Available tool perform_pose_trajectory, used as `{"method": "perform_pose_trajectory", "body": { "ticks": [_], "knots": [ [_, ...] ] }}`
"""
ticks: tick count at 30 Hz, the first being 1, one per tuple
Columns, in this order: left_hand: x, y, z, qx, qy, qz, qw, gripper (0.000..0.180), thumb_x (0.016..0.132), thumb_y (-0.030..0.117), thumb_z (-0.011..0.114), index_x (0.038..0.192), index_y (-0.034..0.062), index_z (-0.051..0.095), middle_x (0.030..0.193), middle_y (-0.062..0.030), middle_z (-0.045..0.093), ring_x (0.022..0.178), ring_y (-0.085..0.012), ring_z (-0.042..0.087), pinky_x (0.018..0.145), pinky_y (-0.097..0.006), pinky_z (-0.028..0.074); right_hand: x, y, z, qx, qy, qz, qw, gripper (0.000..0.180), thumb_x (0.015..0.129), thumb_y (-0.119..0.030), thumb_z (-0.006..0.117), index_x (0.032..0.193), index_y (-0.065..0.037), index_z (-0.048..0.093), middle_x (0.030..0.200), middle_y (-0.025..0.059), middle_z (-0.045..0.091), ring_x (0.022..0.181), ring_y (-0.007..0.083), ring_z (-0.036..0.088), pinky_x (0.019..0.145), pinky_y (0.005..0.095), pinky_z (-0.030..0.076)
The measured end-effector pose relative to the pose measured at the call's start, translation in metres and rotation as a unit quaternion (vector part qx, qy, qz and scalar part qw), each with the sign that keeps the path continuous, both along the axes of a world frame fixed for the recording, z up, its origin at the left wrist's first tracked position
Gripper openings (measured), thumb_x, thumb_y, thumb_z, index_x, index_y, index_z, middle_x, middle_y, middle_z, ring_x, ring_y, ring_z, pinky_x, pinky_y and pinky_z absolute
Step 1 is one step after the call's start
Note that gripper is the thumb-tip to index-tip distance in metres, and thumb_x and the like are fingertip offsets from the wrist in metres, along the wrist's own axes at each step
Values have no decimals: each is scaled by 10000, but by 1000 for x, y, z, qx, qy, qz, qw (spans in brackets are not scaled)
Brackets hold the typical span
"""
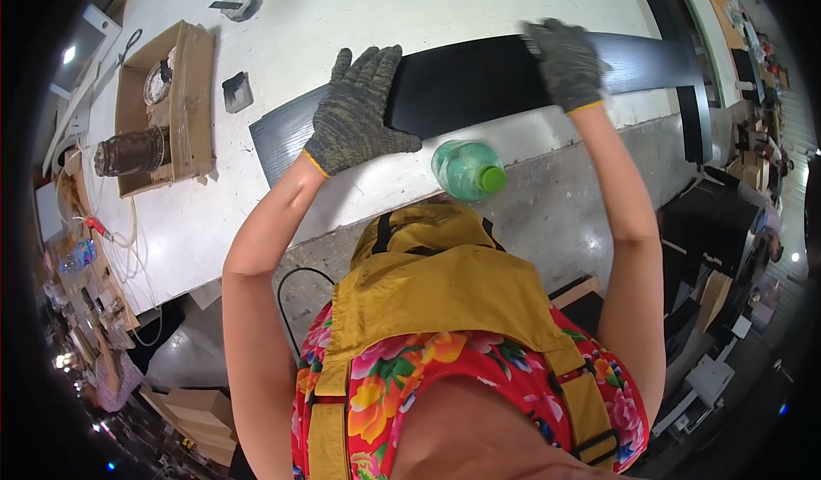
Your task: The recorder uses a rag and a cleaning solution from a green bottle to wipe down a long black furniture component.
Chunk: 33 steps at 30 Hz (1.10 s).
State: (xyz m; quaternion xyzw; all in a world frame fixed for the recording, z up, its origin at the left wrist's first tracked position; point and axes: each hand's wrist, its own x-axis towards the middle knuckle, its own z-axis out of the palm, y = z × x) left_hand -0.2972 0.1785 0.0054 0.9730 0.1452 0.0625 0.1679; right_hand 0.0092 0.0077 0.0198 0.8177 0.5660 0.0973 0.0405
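A long black board with a faint wood grain lies across the white table. My left hand, in a dark grey-green knit glove with a yellow cuff, rests flat near the board's left end, its fingers spread and thumb pointing right. On the right part of the board is my right hand, gloved the same way. Motion smears its fingers, so whether anything is under or in them does not show. Between my forearms, at the table's near edge, a green plastic bottle with a bright green cap is touched by neither hand.
An open cardboard box with a brown-stained jar stands at the left. Near it are a small grey container and a white tub with a blade across it. Another black panel lies along the right edge.
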Motion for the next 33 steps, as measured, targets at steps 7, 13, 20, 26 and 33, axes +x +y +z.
{"method": "perform_pose_trajectory", "body": {
  "ticks": [7, 13, 20, 26, 33],
  "knots": [
    [0, 1, -10, -22, -52, 13, 998, 1321, 539, 648, 857, 1529, -7, 276, 1539, -244, 352, 1456, -379, 306, 1239, -495, 136, -103, 47, -39, 38, 18, 225, 973, 478, 918, -161, 528, 1394, -207, 541, 1368, 62, 582, 1201, 269, 576, 1013, 446, 471],
    [-7, 3, -9, -46, -70, 1, 997, 1431, 498, 659, 872, 1559, -5, 180, 1588, -227, 269, 1497, -363, 226, 1239, -504, 112, -92, 49, 21, -57, 11, 175, 983, 530, 872, -97, 575, 1381, -242, 552, 1319, 20, 587, 1084, 239, 582, 938, 404, 516],
    [8, -2, 6, -5, -21, -31, 999, 1394, 525, 603, 876, 1564, 8, 163, 1596, -213, 267, 1504, -354, 215, 1236, -507, 111, -60, 27, -16, 89, -28, 204, 975, 401, 870, -113, 532, 1258, -126, 634, 1223, 107, 645, 1040, 296, 618, 949, 455, 487],
    [21, -5, -1, -29, -32, -60, 997, 1251, 512, 469, 870, 1540, 64, 283, 1526, -210, 383, 1411, -366, 371, 1199, -522, 217, -54, 20, -16, 43, -2, 153, 987, 432, 886, -101, 498, 1303, -142, 604, 1294, 123, 625, 1160, 316, 604, 1022, 466, 452],
    [32, -12, 8, -16, -29, -49, 998, 1221, 500, 460, 868, 1522, 73, 322, 1513, -204, 397, 1388, -362, 393, 1177, -501, 261, 126, -56, -7, 77, -72, -169, 980, 345, 885, -137, 509, 1178, -173, 688, 995, 100, 704, 970, 299, 656, 846, 434, 522]
  ]
}}
